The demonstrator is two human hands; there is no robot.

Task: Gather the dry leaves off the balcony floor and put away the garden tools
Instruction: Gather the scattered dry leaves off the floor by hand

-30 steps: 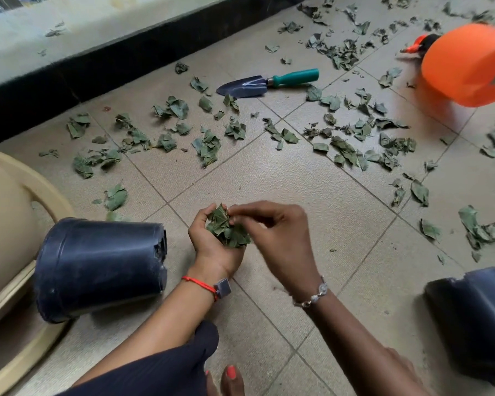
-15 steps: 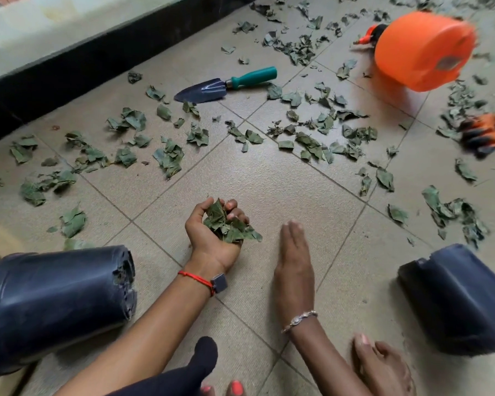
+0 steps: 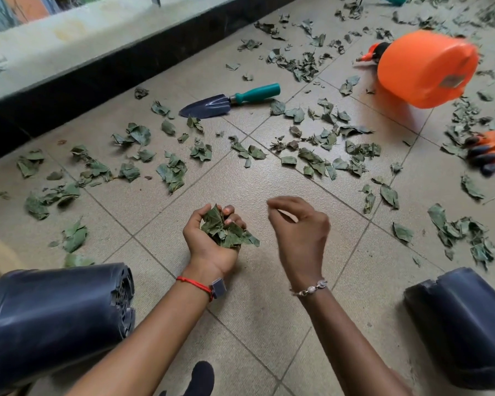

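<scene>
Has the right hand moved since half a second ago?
Yes. The right hand was lying flat on the floor tile beside the left hand holding leaves; now it is lifted off that tile, fingers loosely curled.

A: Right hand (image 3: pixel 299 238), any change?
B: One second back, its fingers were at the leaves (image 3: pixel 226 232) in the left hand (image 3: pixel 203 247). Half a second back, flat on the floor (image 3: pixel 255 295), palm down.
A: Now?
B: Off the floor, raised beside the left, apart from it. Fingers loosely curled, nothing visible in them.
</scene>
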